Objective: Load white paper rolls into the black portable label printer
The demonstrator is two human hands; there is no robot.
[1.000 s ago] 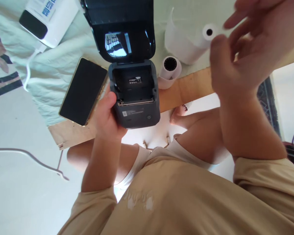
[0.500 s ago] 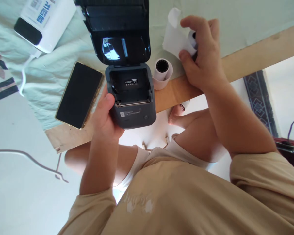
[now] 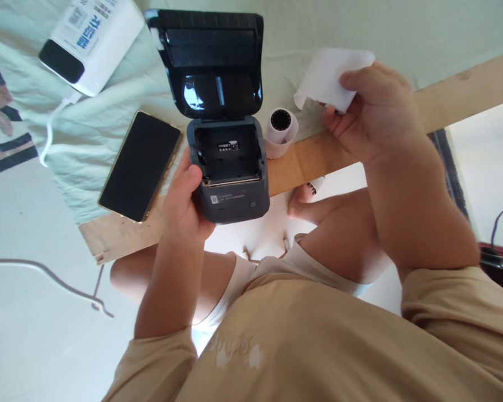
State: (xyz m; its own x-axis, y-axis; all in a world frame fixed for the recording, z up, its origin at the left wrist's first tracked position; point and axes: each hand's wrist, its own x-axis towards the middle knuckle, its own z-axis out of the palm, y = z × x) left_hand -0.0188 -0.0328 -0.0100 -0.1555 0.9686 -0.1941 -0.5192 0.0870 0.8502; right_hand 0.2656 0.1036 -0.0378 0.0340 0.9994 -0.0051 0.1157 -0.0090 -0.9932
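My left hand (image 3: 188, 201) is closed around the left side of a dark grey label printer (image 3: 237, 206), thumb on its edge. The printer's black lid (image 3: 216, 67) stands raised, and its inner bay (image 3: 230, 156) holds no roll. At the right, my right hand (image 3: 377, 106) pinches a roll of white paper (image 3: 331, 72) whose loose end curls out to the left. The roll's core is hidden by the paper and fingers. Between the hands, a second paper roll (image 3: 280, 134) stands upright beside the printer, its dark core facing up and its end partly unwound.
A phone (image 3: 140, 167) with a black screen lies left of the printer. Farther back is a white device (image 3: 96, 44) with a white cable (image 3: 52, 125). A green cloth (image 3: 436, 33) covers the table, whose wooden edge (image 3: 318, 156) runs along the near side.
My right hand has turned over and moved slightly right with the paper roll, so the loose sheet now faces up. My left hand still holds the printer, which appears slightly lower in view.
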